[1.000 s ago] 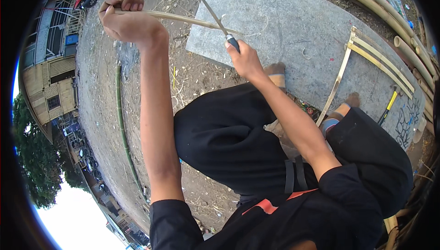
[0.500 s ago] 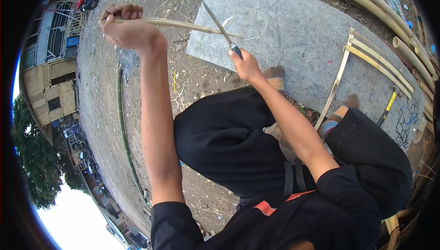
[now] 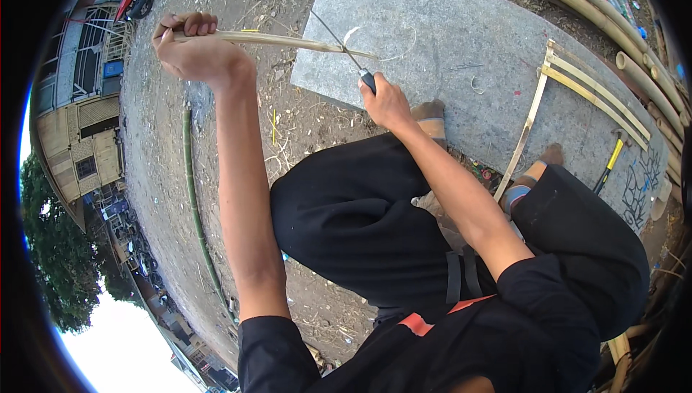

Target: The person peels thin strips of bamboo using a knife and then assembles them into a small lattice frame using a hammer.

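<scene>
A pale bamboo strip [image 3: 277, 41] stretches rightward from my left hand [image 3: 193, 47], whose fingers are curled closed round its near end. My right hand [image 3: 389, 103] grips the dark handle of a knife [image 3: 334, 36]. The thin blade slants up and left from the handle and crosses the strip close to its far end, with a curled shaving [image 3: 350, 34] beside it. Beneath the strip's tip lies a grey concrete slab [image 3: 432, 25]. A fine loop of shaving curves over the slab just right of the tip.
On the slab's right lies a frame of nailed bamboo strips [image 3: 539, 94], with a yellow-handled hammer [image 3: 611, 162] near it. Bamboo poles [image 3: 577, 4] are piled along the far right edge. A long green pole [image 3: 190, 170] rests on the littered dirt at left. My feet stand by the slab's near edge.
The knife blade has tilted slightly flatter against the strip, and the shaving by the blade looks more curled. Both hands have shifted only a little.
</scene>
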